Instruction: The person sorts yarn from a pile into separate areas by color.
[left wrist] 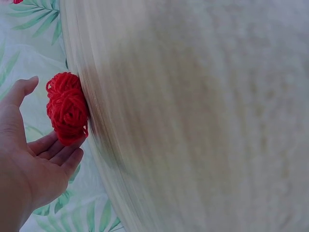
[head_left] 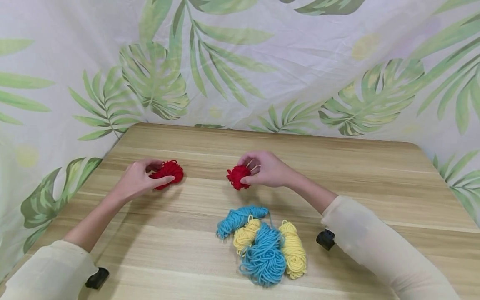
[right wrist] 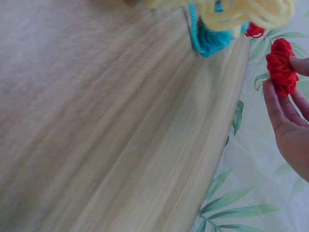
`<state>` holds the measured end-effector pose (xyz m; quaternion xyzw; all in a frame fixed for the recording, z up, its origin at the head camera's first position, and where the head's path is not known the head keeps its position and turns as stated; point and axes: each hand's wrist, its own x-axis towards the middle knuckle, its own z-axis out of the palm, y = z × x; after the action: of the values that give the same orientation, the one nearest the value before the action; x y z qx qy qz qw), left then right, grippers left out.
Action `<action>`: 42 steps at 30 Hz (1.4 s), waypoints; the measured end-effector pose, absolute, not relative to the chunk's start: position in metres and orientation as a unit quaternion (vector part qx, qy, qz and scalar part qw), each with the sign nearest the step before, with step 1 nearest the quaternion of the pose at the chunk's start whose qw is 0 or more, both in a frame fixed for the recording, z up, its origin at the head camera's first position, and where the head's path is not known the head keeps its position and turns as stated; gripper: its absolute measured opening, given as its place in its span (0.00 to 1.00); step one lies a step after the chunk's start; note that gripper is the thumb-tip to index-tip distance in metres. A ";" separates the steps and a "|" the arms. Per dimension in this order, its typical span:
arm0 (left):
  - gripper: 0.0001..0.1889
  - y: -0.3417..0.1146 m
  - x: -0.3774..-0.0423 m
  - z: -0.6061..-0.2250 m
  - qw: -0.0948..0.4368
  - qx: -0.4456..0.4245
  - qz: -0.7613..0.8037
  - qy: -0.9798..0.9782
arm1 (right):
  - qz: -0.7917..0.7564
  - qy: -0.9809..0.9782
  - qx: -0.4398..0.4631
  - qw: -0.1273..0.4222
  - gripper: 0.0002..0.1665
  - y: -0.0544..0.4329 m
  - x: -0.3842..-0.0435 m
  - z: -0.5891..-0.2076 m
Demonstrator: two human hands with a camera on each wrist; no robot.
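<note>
At the table's left, a bundle of red yarn (head_left: 174,171) lies on the wood. My left hand (head_left: 136,179) is beside it; in the left wrist view the fingers touch the red yarn (left wrist: 67,108) and the thumb stands apart from it. Near the middle, my right hand (head_left: 269,170) pinches a smaller bundle of red yarn (head_left: 236,177) between thumb and fingers. The right wrist view shows that red yarn (right wrist: 281,67) held above the tabletop.
In front of the right hand lie bundles of blue yarn (head_left: 265,258) and yellow yarn (head_left: 294,252), grouped closely on the wooden table (head_left: 180,258). A leaf-print cloth (head_left: 240,71) hangs behind the table. A small black device (head_left: 325,239) sits at the right sleeve.
</note>
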<state>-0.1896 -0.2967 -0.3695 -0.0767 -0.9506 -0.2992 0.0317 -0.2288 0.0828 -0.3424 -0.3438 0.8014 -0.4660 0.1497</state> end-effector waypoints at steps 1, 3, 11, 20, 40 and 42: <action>0.33 -0.297 -0.190 -0.369 0.032 -0.077 -0.299 -0.951 | -0.466 0.801 -0.344 0.150 0.19 0.082 -0.229 -0.342; 0.33 -0.296 -0.190 -0.369 0.032 -0.078 -0.298 -0.951 | -0.467 0.800 -0.346 0.148 0.19 0.079 -0.230 -0.341; 0.32 -0.297 -0.191 -0.370 0.027 -0.078 -0.302 -0.950 | -0.460 0.799 -0.358 0.148 0.19 0.071 -0.234 -0.338; 0.32 -0.296 -0.189 -0.368 0.029 -0.076 -0.302 -0.950 | -0.445 0.809 -0.354 0.149 0.20 0.065 -0.237 -0.336; 0.33 -0.296 -0.190 -0.367 0.028 -0.079 -0.296 -0.951 | -0.407 0.819 -0.374 0.154 0.19 0.032 -0.245 -0.335; 0.33 -0.296 -0.190 -0.367 0.031 -0.082 -0.296 -0.951 | -0.404 0.820 -0.374 0.158 0.19 0.029 -0.246 -0.335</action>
<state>-0.1895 -0.2961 -0.3670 -0.0821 -0.9510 -0.2964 0.0309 -0.2460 0.0287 -0.3353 -0.3738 0.8199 -0.4038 0.1579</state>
